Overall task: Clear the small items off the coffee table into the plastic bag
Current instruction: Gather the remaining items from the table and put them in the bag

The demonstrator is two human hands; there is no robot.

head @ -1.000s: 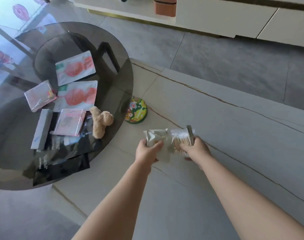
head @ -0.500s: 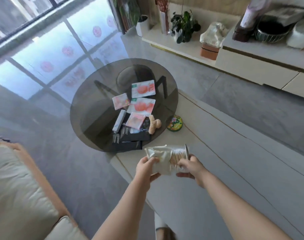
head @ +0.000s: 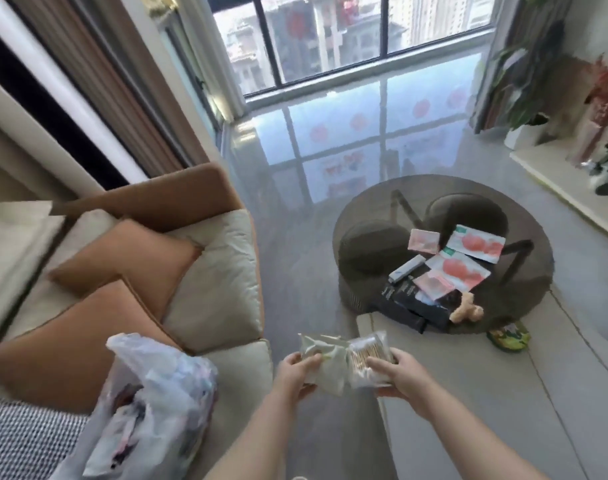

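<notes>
Left hand [head: 300,370]: seen low in the middle of the frame. Its fingers are curled round a crinkly pale packet [head: 325,358], which is pinched by its edge.
Right hand [head: 397,370]: seen just right of the left hand. Its fingers are curled round a clear pack of sticks [head: 366,356].
The two packs: they are held side by side and touch each other. They are up in the air, off the table.
Bag [head: 150,400]: a thin plastic bag is seen at the lower left, on the sofa [head: 222,285]. Things can be seen inside it, but what they are cannot be told. It is well apart from the hands.
Round table [head: 375,216]: a dark glass table at the middle right.
Left on the round table: two big packets with red fruit [head: 477,243], two small pink packets [head: 423,240], a white stick-shaped box [head: 407,269], black packs [head: 411,303] and a small teddy [head: 466,308].
Tin [head: 508,336]: a green tin is seen on the pale table [head: 503,410], just under the rim of the round table.
Done: it looks like some things are already in the bag, and two more are picked up.
Still to do: the two packs are to be put in the bag. Then many more things are to be fetched, so the job looks less than half done.
</notes>
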